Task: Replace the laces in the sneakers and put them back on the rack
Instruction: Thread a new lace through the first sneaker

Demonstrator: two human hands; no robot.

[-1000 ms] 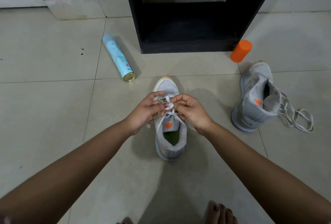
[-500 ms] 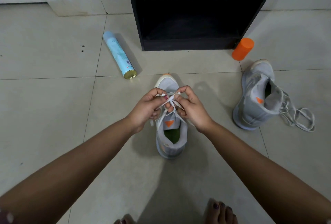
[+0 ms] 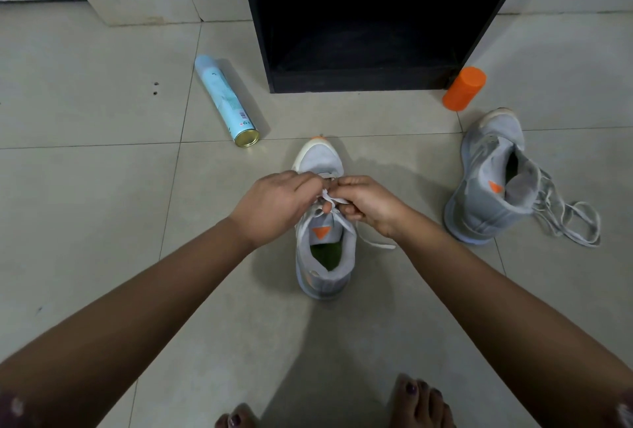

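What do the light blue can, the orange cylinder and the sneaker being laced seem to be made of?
The light blue can looks like metal: its end is a shiny gold rimmed disc. The orange cylinder seems matte plastic, evenly coloured, no shine. The sneaker looks like soft, dull grey fabric with a rubbery-looking toe edge; its lace, flat white textile.

arms: both bare along all the length I can see | left hand (image 3: 274, 205), right hand (image 3: 370, 203): bare | left sleeve (image 3: 13, 407), right sleeve (image 3: 625, 408): only a blurred edge of dark cloth with pale spots | right foot (image 3: 421, 400), left foot (image 3: 236, 420): bare | toenails (image 3: 411, 389): painted dark purple
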